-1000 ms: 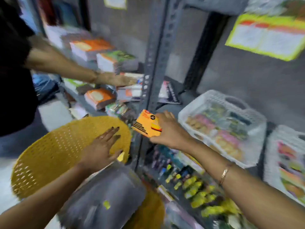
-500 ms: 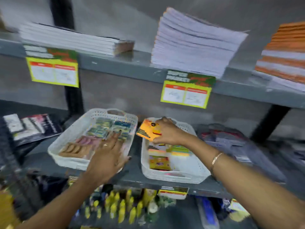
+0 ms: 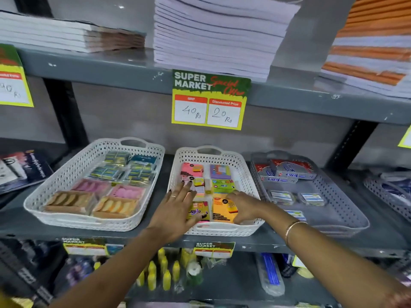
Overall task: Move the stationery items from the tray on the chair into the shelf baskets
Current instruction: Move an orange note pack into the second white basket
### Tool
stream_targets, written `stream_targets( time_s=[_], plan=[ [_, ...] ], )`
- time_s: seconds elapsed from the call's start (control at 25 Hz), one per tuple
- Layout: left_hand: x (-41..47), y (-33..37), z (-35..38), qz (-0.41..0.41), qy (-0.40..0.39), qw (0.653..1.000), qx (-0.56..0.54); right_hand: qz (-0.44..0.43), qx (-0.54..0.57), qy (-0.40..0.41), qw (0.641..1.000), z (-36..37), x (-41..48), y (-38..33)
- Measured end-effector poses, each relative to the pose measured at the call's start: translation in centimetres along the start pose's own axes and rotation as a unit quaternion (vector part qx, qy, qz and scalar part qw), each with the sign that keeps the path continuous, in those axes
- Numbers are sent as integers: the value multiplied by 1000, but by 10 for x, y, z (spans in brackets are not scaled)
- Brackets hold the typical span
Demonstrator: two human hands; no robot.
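Note:
An orange pack of sticky notes [image 3: 223, 210] lies at the front right of the middle white basket [image 3: 242, 165]. My right hand [image 3: 243, 206] is curled over its right edge, fingers touching it. My left hand [image 3: 175, 208] reaches over the basket's left rim, fingers spread flat on the packs there, including a yellow-green pack [image 3: 199, 211]. Several other coloured sticky-note packs fill the basket. The tray and the chair are out of view.
A white basket of erasers [image 3: 66, 174] stands to the left, a grey basket [image 3: 340, 196] with glue packs to the right. A price sign [image 3: 210, 100] hangs from the upper shelf, which carries notebook stacks. Bottles and pens fill the lower shelf.
My right hand has come down from above the basket and set the orange pack at the front right. My left hand has shifted from the left basket to the middle one.

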State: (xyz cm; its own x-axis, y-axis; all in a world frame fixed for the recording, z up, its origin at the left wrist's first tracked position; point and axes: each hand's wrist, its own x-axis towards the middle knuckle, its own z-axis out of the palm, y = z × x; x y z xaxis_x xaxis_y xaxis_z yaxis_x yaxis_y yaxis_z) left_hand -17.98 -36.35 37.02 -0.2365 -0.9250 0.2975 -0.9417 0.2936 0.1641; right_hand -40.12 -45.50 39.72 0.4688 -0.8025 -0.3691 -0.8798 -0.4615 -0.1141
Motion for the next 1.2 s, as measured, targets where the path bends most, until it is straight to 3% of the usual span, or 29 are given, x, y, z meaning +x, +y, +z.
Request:
stream_targets(
  time_s=[0.84,1.2],
  plan=[
    [-5,1,5,-3,-51,998,31,-7,-15,-11,1000,13,11,10],
    [-6,1,4,-3,-34,999,28,-4,-8,-15,1000,11,11,8]
  ],
)
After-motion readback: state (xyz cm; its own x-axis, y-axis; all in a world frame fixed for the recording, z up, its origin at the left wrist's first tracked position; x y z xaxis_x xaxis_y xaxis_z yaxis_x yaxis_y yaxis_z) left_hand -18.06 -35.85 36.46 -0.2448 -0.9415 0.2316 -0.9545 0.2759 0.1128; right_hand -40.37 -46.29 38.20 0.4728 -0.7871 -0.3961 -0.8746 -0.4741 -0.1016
